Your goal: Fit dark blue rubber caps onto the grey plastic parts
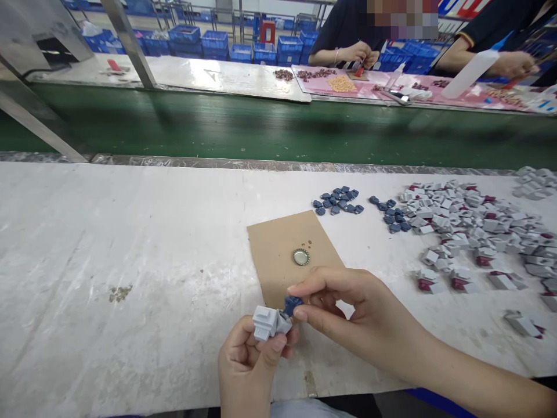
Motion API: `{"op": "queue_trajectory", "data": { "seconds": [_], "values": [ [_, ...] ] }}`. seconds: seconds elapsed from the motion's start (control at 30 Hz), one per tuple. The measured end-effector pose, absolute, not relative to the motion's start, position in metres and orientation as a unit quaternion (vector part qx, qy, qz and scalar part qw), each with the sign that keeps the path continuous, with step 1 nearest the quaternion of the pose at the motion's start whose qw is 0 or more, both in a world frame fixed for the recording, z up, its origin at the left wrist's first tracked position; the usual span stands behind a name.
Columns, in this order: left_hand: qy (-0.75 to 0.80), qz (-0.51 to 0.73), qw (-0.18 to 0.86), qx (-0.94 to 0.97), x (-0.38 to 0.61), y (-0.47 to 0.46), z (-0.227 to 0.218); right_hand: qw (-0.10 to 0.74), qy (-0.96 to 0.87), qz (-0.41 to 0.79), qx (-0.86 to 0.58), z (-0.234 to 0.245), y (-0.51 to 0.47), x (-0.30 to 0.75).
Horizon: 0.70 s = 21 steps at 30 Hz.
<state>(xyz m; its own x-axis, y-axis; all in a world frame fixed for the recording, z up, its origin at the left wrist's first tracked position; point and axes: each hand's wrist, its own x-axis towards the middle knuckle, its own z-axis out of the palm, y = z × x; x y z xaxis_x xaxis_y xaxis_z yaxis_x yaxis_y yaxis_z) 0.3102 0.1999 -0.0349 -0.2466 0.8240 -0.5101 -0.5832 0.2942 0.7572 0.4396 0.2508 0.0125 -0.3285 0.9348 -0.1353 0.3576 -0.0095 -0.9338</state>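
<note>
My left hand (pixel 250 360) grips a light grey plastic part (pixel 264 322) between thumb and fingers, above the near edge of the table. Between the thumb and forefinger of my right hand (pixel 348 302) is a small dark blue plastic piece (pixel 292 304). The blue piece is up against the right end of the grey part; whether it is seated there I cannot tell. Just beyond my hands lies a brown cardboard sheet (pixel 274 249), and on it a bottle cap (pixel 301 257) with its hollow side up.
Small dark blue pieces (pixel 337 200) lie behind the cardboard. To the right spreads a heap of grey parts (pixel 461 212), some with dark red bits. Across a green conveyor belt (pixel 217 125), two people work at a pink-topped bench with a white bottle (pixel 470 74).
</note>
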Motion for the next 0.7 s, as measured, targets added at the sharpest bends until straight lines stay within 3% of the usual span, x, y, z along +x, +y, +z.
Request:
{"op": "queue_trajectory", "data": {
  "seconds": [0.53, 0.7],
  "values": [
    [0.563, 0.589, 0.544, 0.201, 0.313, 0.192, -0.039, 0.264, -0.713, 0.481, -0.436, 0.009, 0.247, 0.444],
    [0.571, 0.594, 0.533, 0.195, 0.318, 0.192, -0.042, 0.298, -0.693, 0.486, -0.442, 0.000, 0.243, 0.444]
  ]
}}
